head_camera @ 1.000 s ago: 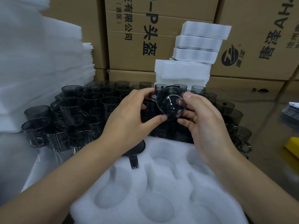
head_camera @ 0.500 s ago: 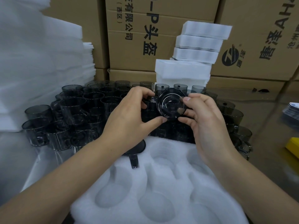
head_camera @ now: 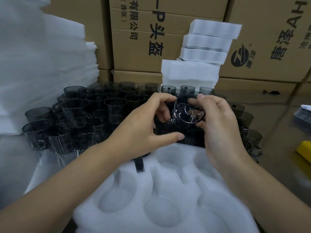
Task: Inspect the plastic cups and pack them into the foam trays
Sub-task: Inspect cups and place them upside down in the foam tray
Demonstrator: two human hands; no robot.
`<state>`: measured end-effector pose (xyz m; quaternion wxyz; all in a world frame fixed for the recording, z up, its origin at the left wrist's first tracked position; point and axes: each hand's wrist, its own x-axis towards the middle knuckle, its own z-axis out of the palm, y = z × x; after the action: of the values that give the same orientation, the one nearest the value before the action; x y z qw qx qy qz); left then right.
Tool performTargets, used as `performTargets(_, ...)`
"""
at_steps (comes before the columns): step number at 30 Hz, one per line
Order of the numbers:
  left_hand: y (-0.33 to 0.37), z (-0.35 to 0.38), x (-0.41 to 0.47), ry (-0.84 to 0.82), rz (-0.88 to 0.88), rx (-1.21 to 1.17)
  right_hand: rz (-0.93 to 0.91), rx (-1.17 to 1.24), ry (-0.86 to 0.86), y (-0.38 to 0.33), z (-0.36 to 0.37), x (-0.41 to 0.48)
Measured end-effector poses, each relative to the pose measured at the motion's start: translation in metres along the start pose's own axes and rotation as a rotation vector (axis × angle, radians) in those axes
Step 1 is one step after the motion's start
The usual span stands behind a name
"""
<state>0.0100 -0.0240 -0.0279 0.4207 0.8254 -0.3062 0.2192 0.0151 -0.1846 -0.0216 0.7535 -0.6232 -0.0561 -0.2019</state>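
A smoky transparent plastic cup [head_camera: 188, 113] is held up between both hands, tilted with its mouth toward me. My left hand [head_camera: 143, 125] pinches its left side with curled fingers; my right hand [head_camera: 217, 125] grips its right rim and wall. Below them lies a white foam tray [head_camera: 168, 190] with round pockets. One cup [head_camera: 139, 163] sits in a far-left pocket, mostly hidden under my left wrist, its handle showing. Many loose grey cups [head_camera: 94, 115] stand packed behind the tray.
Cardboard boxes [head_camera: 151, 36] wall off the back. A stack of white foam trays [head_camera: 202, 52] stands behind the cups. Foam sheets [head_camera: 33, 64] pile up at the left. A yellow object [head_camera: 305, 151] and a stack of papers [head_camera: 303, 113] lie at the right.
The cup has been turned in my hands: its flat base faced me before, and its open mouth tilts toward me now. Both hands stayed in place.
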Motion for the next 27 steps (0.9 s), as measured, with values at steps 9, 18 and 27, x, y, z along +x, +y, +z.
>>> performTargets(9,0.005,-0.001,-0.004,-0.021,0.051,-0.118,0.03,0.055,-0.103,-0.005,0.0,-0.004)
performTargets(18,0.01,-0.007,-0.002,-0.053,0.111,0.033,0.143,-0.122,-0.429,-0.004,-0.001,-0.006)
performTargets(27,0.012,-0.009,-0.005,-0.266,-0.001,-0.082,0.132,-0.295,-0.374,-0.002,0.003,-0.008)
